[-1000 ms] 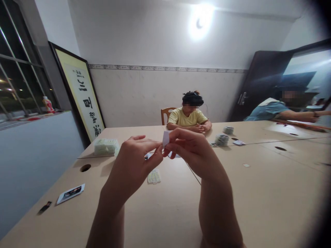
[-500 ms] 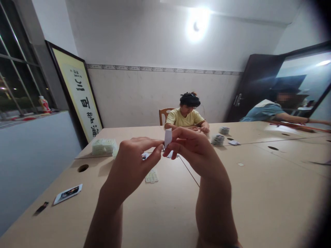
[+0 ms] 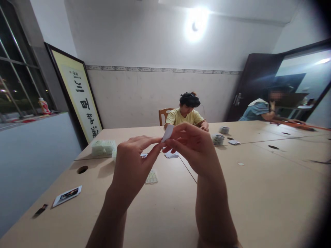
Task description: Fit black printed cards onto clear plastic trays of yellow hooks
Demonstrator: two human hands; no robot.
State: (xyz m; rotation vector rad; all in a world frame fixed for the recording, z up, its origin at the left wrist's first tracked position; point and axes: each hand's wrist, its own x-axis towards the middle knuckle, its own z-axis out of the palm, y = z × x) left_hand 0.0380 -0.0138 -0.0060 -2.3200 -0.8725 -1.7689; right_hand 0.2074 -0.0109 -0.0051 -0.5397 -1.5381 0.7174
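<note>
Slip tilted left since before | both grips pinch white slip (image 3: 168,132)

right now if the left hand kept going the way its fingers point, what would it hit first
The left hand points up and right, its fingertips already at the small white paper pinched in the right hand. It would meet that paper first, then the right hand's fingers just behind it. Depth is hard to judge.

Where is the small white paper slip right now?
Head view, centre: the white paper slip is pinched between the left hand and right hand, raised above the table.
</note>
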